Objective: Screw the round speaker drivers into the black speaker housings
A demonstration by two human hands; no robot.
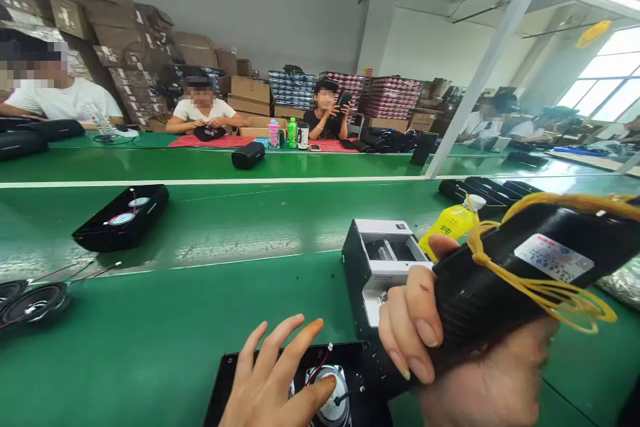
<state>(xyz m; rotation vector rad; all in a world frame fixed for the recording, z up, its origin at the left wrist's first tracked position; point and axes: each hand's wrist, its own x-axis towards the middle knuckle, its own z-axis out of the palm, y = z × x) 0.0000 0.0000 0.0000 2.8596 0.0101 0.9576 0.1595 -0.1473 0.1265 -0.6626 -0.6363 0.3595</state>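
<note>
the tool (493, 307) looks smooth plastic, the speaker (341, 385) shiny metal, the tabletop (175, 333) glossy.

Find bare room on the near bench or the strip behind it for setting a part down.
Free: near bench between the loose speaker drivers and the white-and-black box, bar two dark specks; strip behind, right of the open black cabinet, to where the box hides it. Crowded: around the black panel and power tool.
</note>
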